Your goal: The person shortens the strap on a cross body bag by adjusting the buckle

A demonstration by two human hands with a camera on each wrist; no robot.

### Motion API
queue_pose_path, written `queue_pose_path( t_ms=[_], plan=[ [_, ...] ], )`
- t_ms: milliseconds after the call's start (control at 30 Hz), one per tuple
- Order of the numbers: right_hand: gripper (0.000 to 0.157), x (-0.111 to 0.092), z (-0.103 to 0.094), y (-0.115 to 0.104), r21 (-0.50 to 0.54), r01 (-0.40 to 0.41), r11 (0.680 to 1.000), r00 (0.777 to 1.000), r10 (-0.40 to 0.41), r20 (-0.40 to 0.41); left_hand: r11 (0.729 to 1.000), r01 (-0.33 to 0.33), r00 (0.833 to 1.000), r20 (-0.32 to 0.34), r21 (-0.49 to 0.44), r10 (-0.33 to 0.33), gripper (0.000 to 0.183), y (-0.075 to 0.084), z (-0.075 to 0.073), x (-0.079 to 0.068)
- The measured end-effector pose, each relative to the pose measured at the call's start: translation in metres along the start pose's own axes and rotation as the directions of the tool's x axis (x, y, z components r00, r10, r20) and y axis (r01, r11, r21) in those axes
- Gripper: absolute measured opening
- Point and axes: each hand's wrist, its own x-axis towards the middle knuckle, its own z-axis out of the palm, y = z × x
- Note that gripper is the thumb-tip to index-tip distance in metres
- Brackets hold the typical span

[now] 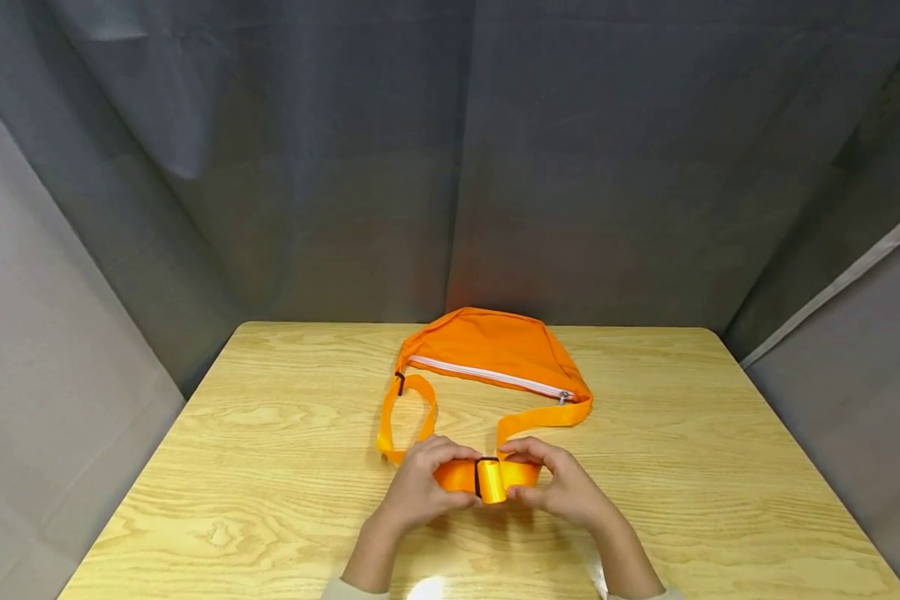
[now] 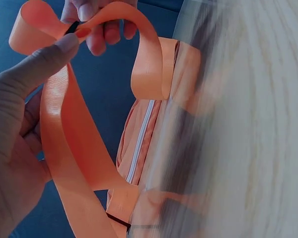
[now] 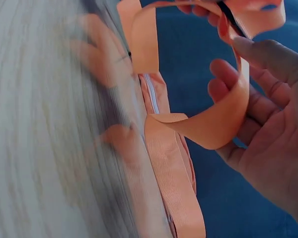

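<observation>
An orange waist bag lies flat at the back of the table, its white zipper facing the front edge. Its orange strap runs forward from both ends to my hands. The left hand pinches the strap beside a black slider buckle, thumb close to the buckle in the left wrist view. On the buckle's other side, the right hand pinches the strap between thumb and fingers. A short strap loop stands out at the buckle, between both hands.
A second black buckle sits on the strap near the bag's left end, above a loose strap curl. The wooden table has dark grey curtain behind it and lighter panels at both sides.
</observation>
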Motion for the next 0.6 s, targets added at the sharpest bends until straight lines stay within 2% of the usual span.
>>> queue_pose_path(
  t_ms=[100,167,600],
  plan=[
    [0.054,0.001,0.006,-0.001,-0.090,0.035,0.995,0.999,-0.035,0.002,1.000,0.009,1.000,-0.005,0.009,-0.009,0.049,0.000,0.000,0.000],
    [0.057,0.002,0.009,-0.001,-0.109,0.049,0.993,0.999,-0.050,-0.005,1.000,0.012,1.000,-0.007,0.015,-0.011,0.050,0.000,0.000,0.000],
    [0.055,0.004,0.016,0.000,-0.113,0.136,0.984,0.989,-0.142,-0.048,0.998,0.042,0.999,-0.002,0.040,-0.042,0.050,0.000,-0.001,-0.001]
  ],
)
